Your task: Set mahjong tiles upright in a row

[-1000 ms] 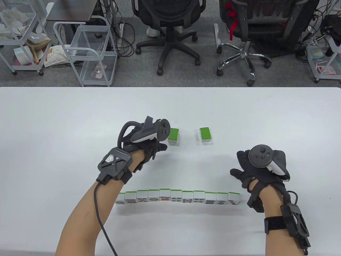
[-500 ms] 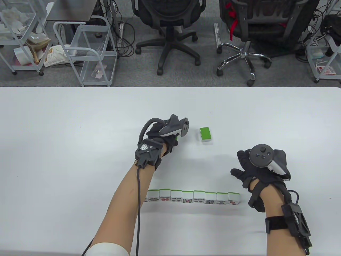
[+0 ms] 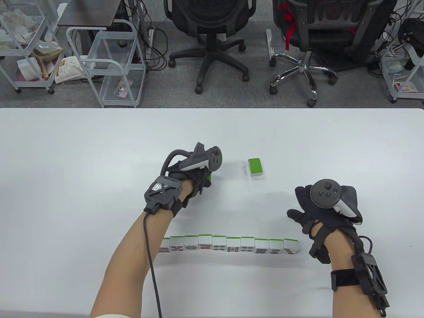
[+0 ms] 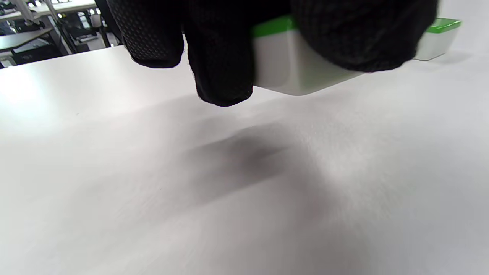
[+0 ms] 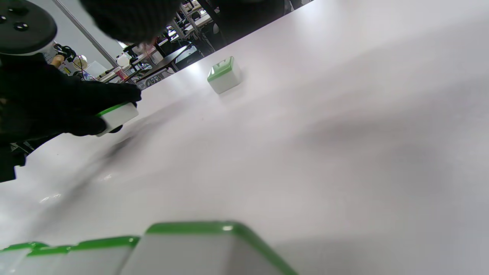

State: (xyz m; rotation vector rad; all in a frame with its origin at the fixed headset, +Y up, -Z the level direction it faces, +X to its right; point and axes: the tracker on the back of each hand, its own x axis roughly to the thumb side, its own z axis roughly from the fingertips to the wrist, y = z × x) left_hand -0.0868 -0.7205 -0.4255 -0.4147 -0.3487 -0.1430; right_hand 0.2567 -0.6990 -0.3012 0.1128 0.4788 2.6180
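- Above the counter (image 3: 99, 149), your left hand (image 3: 190, 174) pinches a green-backed tile (image 4: 290, 72), lifted clear. Carry it to the left end of the row (image 3: 228, 245); set it upright without nudging neighbours.
- Right hand (image 3: 323, 207) rests spread, holding nothing, beside the row's right end.
- One flat tile (image 3: 255, 166) lies apart; your left forearm crosses the row's left end.

We see: tile row (image 3: 228, 245) nearest table (image 3: 66, 165) front edge; lone flat tile (image 3: 256, 166) behind it; left hand (image 3: 193, 174) with held tile (image 4: 294, 72) left of lone tile; right hand (image 3: 323, 208) at row's right end.
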